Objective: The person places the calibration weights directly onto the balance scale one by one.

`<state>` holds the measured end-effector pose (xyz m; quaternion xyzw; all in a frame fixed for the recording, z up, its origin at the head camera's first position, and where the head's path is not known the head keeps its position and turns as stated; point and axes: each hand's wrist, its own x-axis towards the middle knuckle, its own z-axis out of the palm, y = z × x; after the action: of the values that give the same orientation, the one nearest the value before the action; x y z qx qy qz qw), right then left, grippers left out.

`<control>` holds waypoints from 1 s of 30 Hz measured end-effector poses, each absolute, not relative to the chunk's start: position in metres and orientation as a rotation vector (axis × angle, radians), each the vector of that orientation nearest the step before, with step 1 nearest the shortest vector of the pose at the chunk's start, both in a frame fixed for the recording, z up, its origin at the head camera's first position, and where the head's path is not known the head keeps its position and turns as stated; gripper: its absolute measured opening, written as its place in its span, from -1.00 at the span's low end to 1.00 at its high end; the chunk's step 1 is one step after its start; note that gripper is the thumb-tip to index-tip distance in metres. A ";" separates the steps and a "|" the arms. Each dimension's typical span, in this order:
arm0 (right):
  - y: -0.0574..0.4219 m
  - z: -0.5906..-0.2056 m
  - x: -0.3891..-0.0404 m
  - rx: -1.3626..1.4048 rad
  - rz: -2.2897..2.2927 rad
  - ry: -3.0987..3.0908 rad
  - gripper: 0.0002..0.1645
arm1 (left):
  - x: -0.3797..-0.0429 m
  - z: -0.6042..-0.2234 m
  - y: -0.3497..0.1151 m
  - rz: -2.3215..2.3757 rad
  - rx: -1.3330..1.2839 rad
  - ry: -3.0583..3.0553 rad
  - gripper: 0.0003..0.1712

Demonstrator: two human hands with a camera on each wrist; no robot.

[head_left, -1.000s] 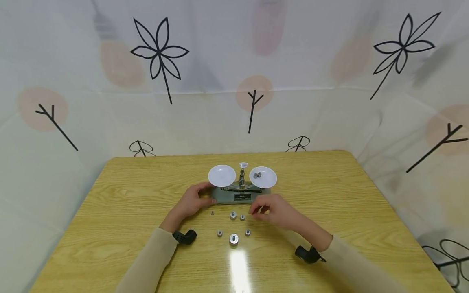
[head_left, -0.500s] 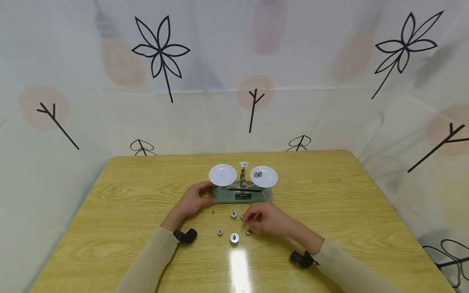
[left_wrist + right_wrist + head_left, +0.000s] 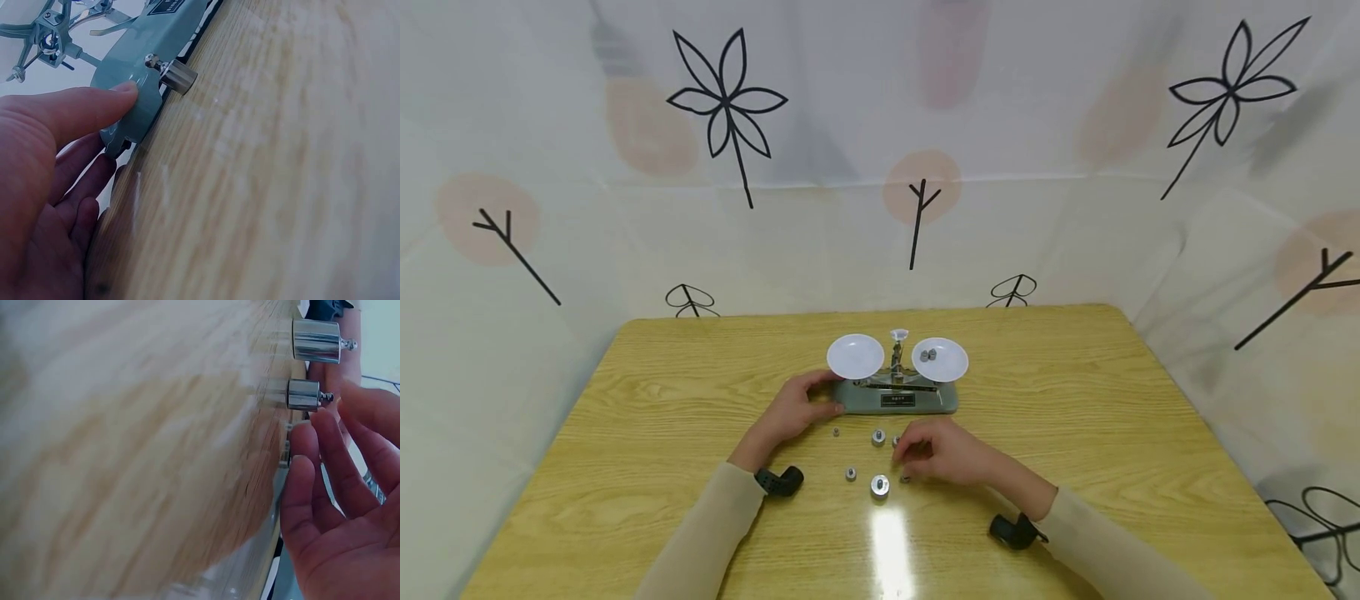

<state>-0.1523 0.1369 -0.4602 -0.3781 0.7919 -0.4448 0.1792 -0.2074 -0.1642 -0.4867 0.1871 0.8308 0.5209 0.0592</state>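
A green-based balance scale (image 3: 897, 403) with two white pans stands on the wooden table. My left hand (image 3: 793, 408) grips its left end; in the left wrist view the thumb (image 3: 94, 109) lies along the green base, the other fingers behind it. My right hand (image 3: 947, 451) is low over the table in front of the scale. In the right wrist view its thumb and fingertips are around the knob of a small metal weight (image 3: 304, 395), with a gap between them. A larger weight (image 3: 315, 341) stands beside that. Two small weights (image 3: 928, 355) sit on the right pan.
More metal weights stand in front of the scale: a big one (image 3: 880, 487), a medium one (image 3: 878, 437), a small one (image 3: 851, 474) and a tiny one (image 3: 836, 432). Another weight (image 3: 896, 441) is partly covered by the right fingers. A patterned cloth (image 3: 820, 233) hangs behind the table.
My right hand has moved left and toward me, from just in front of the scale to the weight at the near right, now partly covered. My left hand stays on the base.
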 end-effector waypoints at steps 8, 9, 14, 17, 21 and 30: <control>0.136 -0.460 -0.151 -1.083 -1.197 2.195 -0.77 | -0.207 -0.485 -0.164 1.551 0.556 2.532 -0.43; 0.136 -0.460 -0.151 -1.086 -1.187 2.196 -0.77 | -0.207 -0.485 -0.164 1.552 0.558 2.532 -0.43; 0.136 -0.459 -0.150 -1.100 -1.145 2.198 -0.76 | -0.208 -0.487 -0.164 1.550 0.567 2.534 -0.43; 0.136 -0.458 -0.150 -1.101 -1.122 2.199 -0.74 | -0.209 -0.487 -0.164 1.550 0.559 2.533 -0.43; 0.137 -0.458 -0.151 -1.093 -1.106 2.199 -0.74 | -0.208 -0.486 -0.163 1.551 0.544 2.530 -0.43; 0.138 -0.457 -0.151 -1.096 -1.126 2.194 -0.78 | -0.208 -0.487 -0.162 1.548 0.531 2.527 -0.42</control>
<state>-0.1513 0.1377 -0.4573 -0.3963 0.7931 -0.4072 0.2195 -0.2085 -0.1620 -0.4866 0.1761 0.8375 0.5132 0.0652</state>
